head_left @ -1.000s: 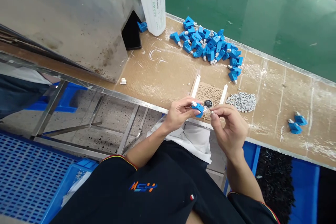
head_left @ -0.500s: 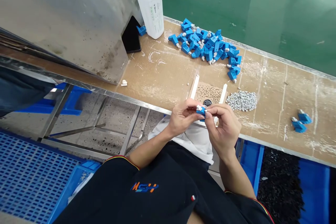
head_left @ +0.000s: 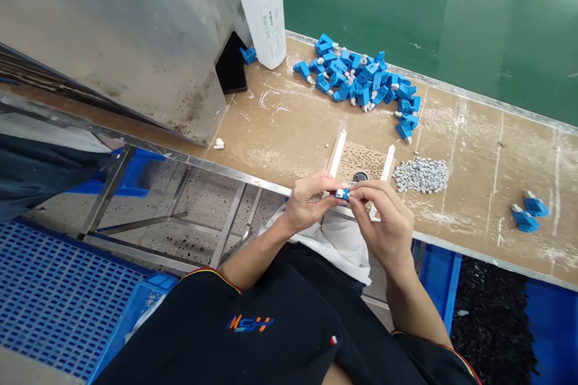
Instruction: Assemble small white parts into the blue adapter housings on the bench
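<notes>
A small blue plastic part (head_left: 342, 194) with a white piece on it is held between the thumb and fingers of my left hand (head_left: 309, 201), just over the table's near edge. My right hand (head_left: 386, 216) is closed in a pinch at the part's right end; what lies between its fingertips is too small to make out. Behind my fingers sits a round black thing (head_left: 360, 177) on a board covered with tiny bits (head_left: 361, 157), edged by white strips (head_left: 338, 152). A heap of small grey-white pieces (head_left: 421, 174) lies right of the board.
Many blue parts with white ends (head_left: 361, 79) are piled at the table's back; two more (head_left: 528, 216) lie far right. A white bottle (head_left: 266, 18) stands beside a black phone-like slab (head_left: 232, 66) and a metal panel (head_left: 135, 42). Below right is a bin of black pieces (head_left: 490, 319).
The blue part in my hands has turned slightly and moved a little left and down. My right fingers stay at its right end. The whole view has shifted slightly.
</notes>
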Motion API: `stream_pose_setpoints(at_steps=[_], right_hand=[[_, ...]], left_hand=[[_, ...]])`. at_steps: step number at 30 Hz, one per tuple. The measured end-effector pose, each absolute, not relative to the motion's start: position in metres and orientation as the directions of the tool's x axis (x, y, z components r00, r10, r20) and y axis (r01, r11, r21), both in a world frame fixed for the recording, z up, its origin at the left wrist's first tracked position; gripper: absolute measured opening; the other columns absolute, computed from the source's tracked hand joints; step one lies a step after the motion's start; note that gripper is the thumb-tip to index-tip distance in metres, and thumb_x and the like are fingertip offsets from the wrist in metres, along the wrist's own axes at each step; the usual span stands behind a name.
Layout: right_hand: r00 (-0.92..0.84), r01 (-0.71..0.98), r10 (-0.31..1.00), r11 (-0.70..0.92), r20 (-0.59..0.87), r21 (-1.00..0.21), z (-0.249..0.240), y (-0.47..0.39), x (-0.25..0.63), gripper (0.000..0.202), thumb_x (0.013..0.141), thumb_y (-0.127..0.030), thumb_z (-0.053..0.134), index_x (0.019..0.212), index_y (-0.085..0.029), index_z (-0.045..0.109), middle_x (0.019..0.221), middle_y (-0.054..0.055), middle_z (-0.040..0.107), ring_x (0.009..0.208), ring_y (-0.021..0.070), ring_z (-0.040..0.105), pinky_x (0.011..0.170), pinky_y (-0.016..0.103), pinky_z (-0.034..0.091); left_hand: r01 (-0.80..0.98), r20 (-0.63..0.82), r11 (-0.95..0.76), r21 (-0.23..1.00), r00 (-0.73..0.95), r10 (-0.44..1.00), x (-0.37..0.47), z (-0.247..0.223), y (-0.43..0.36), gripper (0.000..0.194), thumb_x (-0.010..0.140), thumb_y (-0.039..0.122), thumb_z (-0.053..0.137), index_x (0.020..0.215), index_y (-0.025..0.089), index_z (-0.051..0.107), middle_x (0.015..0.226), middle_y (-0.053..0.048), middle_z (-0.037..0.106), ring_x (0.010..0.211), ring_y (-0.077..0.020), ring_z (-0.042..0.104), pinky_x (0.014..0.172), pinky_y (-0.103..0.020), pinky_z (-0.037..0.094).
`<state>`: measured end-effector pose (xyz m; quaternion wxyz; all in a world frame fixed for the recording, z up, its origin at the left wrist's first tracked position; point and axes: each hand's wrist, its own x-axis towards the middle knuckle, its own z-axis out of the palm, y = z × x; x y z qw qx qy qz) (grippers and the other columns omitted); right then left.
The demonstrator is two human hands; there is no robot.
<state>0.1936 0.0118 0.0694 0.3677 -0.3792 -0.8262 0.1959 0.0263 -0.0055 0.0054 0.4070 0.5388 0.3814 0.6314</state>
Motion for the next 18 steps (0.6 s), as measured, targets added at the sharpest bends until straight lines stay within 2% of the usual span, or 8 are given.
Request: stream_pose_setpoints(at_steps=[4, 7, 9, 13, 16, 18], right_hand=[[-0.432, 0.427, 0.771, 0.631, 0.467, -0.647, 0.062, 0.013, 0.195, 0.011, 0.099, -0.016, 0.062, 0.096, -0.026, 0.066, 0.093, 0.005, 0.074, 0.086, 0.022, 0.073, 0.077, 0.038, 0.063], [-0.377, 0.335, 0.79, 0.603, 0.483, -0.724, 0.05, 0.013, 0.196, 0.007, 0.099, -0.021, 0.064, 0.105, -0.025, 0.066, 0.1, 0.008, 0.072, 0.09, 0.023, 0.071, 0.074, 0.038, 0.063], [-0.353, 0.319, 0.806, 0.581, 0.475, -0.749, 0.043, 0.012, 0.197, 0.016, 0.1, -0.024, 0.063, 0.116, -0.025, 0.063, 0.107, 0.01, 0.069, 0.095, 0.0237, 0.069, 0.069, 0.037, 0.063], [-0.269, 0.451, 0.793, 0.606, 0.547, -0.655, 0.034, 0.011, 0.201, 0.02, 0.098, -0.02, 0.064, 0.118, -0.025, 0.062, 0.106, 0.009, 0.066, 0.094, 0.0223, 0.067, 0.07, 0.036, 0.061], [-0.206, 0.537, 0.752, 0.622, 0.627, -0.57, 0.035, 0.011, 0.204, 0.019, 0.098, -0.019, 0.067, 0.116, -0.026, 0.063, 0.101, 0.008, 0.066, 0.088, 0.0215, 0.065, 0.07, 0.036, 0.059], [-0.18, 0.57, 0.732, 0.622, 0.657, -0.536, 0.036, 0.01, 0.205, 0.018, 0.097, -0.019, 0.068, 0.114, -0.026, 0.063, 0.099, 0.007, 0.066, 0.087, 0.0219, 0.065, 0.07, 0.037, 0.058]], left_hand=[[-0.033, 0.39, -0.393, 0.919, -0.072, 0.918, 0.021, 0.007, -0.007, 0.014, 0.088, 0.037, 0.082, 0.096, 0.024, 0.08, 0.088, -0.005, 0.077, 0.079, -0.0165, 0.071, 0.073, -0.03, 0.058], [-0.115, 0.341, -0.353, 0.928, -0.116, 0.933, 0.026, 0.009, -0.007, 0.017, 0.087, 0.039, 0.083, 0.095, 0.024, 0.079, 0.094, -0.006, 0.079, 0.087, -0.0175, 0.075, 0.076, -0.029, 0.06], [-0.214, 0.262, -0.285, 0.934, -0.133, 0.956, 0.033, 0.011, -0.007, 0.02, 0.086, 0.041, 0.083, 0.095, 0.023, 0.078, 0.101, -0.007, 0.079, 0.095, -0.0185, 0.077, 0.08, -0.029, 0.062], [-0.378, 0.106, -0.107, 0.92, -0.024, 0.994, 0.049, 0.02, -0.007, 0.025, 0.09, 0.043, 0.08, 0.106, 0.023, 0.077, 0.114, -0.008, 0.08, 0.101, -0.0193, 0.079, 0.089, -0.03, 0.064], [-0.344, 0.051, -0.047, 0.938, 0.001, 0.999, 0.062, 0.028, -0.005, 0.037, 0.09, 0.045, 0.08, 0.119, 0.022, 0.074, 0.118, -0.01, 0.08, 0.1, -0.0202, 0.079, 0.091, -0.031, 0.065], [-0.285, 0.05, -0.056, 0.957, -0.028, 0.998, 0.069, 0.033, -0.002, 0.039, 0.091, 0.047, 0.077, 0.12, 0.021, 0.074, 0.117, -0.011, 0.081, 0.098, -0.0207, 0.08, 0.089, -0.031, 0.066]])
